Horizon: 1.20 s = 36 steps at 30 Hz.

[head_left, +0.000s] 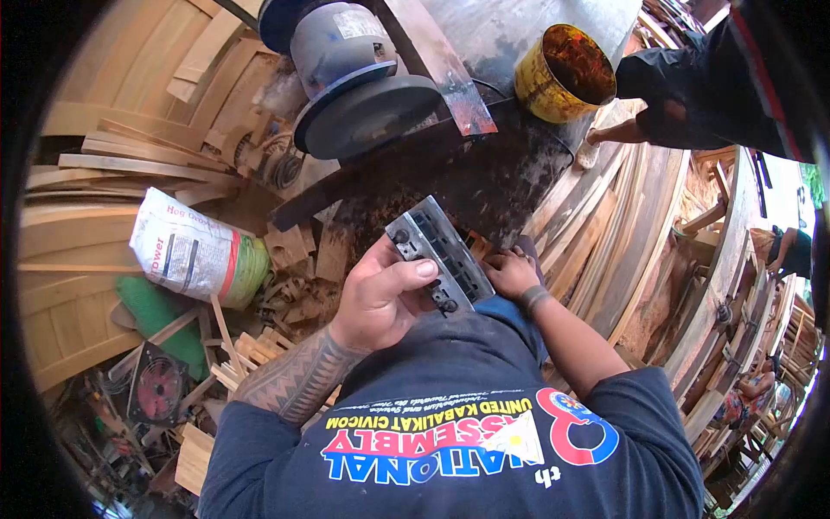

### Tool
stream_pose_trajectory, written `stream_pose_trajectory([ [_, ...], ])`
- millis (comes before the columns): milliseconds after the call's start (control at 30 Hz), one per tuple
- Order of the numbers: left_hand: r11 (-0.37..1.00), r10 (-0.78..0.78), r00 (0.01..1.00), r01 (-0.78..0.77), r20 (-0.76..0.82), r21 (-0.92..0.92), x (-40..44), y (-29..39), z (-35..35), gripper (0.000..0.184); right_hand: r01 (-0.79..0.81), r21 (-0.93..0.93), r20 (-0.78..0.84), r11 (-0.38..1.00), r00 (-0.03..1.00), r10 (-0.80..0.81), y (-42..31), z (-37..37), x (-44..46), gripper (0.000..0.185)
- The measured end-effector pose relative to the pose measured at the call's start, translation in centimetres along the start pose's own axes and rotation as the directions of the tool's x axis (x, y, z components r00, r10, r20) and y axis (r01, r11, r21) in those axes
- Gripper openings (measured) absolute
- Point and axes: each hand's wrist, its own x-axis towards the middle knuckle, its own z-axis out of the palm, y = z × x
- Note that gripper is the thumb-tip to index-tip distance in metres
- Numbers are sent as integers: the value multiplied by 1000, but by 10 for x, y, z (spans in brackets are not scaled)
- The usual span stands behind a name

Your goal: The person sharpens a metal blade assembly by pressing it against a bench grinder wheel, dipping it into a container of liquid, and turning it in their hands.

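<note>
My left hand point(380, 298) is closed around a rectangular grey metal block point(439, 251), thumb pressed on its near face. Slots run along the block, and dark round fittings sit near its left edge. It is held tilted above my lap. To its right, my right hand point(512, 272) rests on my leg, fingers loosely bent and holding nothing I can see. The hand is close to the block's right edge; whether they touch, I cannot tell. Beyond the block stands a bench grinder point(341, 52) with a large grey wheel point(367, 117).
A yellow-stained can point(562, 78) stands on the dark work surface beside a flat metal bar point(441, 65). Long boards point(618, 225) lie at right, where another person's leg point(692, 95) shows. A white sack point(190, 246), wood scraps and a fan point(157, 385) are at left.
</note>
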Motion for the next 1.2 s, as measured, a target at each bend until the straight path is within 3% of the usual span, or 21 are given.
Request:
stream_pose_trajectory([
  [100, 1000, 5, 999, -6, 32, 30, 2, 0, -2, 54, 87, -53, 54, 995, 995, -84, -13, -21, -11, 61],
  [400, 991, 63, 994, -73, 87, 113, 1, 2, 12, 67, 20, -62, 17, 998, 1000, -19, 0, -12, -2, 66],
  [500, 989, 79, 996, -84, 48, 123, 4, -3, 12, 63, -16, -54, -8, 998, 1000, 15, -4, -15, -5, 65],
  [567, 995, 78, 992, -83, 102, 49, 4, -7, 7, 59, -7, 33, 71, 999, 997, 4, 11, -6, 7, 64],
  [600, 995, 92, 982, -97, 163, 20, 12, -6, 9, 58, -81, -26, 61, 996, 995, 83, 11, -5, 9, 62],
  [633, 989, 125, 985, -134, 123, 67, 14, -6, 14, 47, -32, -72, -18, 997, 999, 31, 5, -13, 1, 62],
  [667, 988, 134, 986, -141, 103, 65, 16, -5, 13, 42, -41, -155, 10, 987, 999, 43, 0, -19, -3, 61],
  [700, 984, 148, 986, -154, 75, 84, 19, -7, 8, 38, -18, -43, 22, 999, 1000, 19, 8, -13, 1, 58],
  [767, 957, 173, 985, -166, -8, 236, 22, -9, 4, 37, -19, -40, 13, 999, 1000, 20, 3, -18, -7, 57],
  [867, 953, 138, 990, -122, -37, 276, 22, -6, 7, 36, 23, 10, -10, 1000, 1000, -23, 8, -17, -7, 57],
  [967, 974, 90, 996, -85, -16, 209, 21, -4, 11, 34, 45, 0, 20, 999, 999, -45, 12, -18, -6, 56],
  [1200, 962, 68, 997, -57, -29, 268, 30, -12, 4, 35, 26, -57, 2, 998, 1000, -26, 11, -15, -3, 53],
])
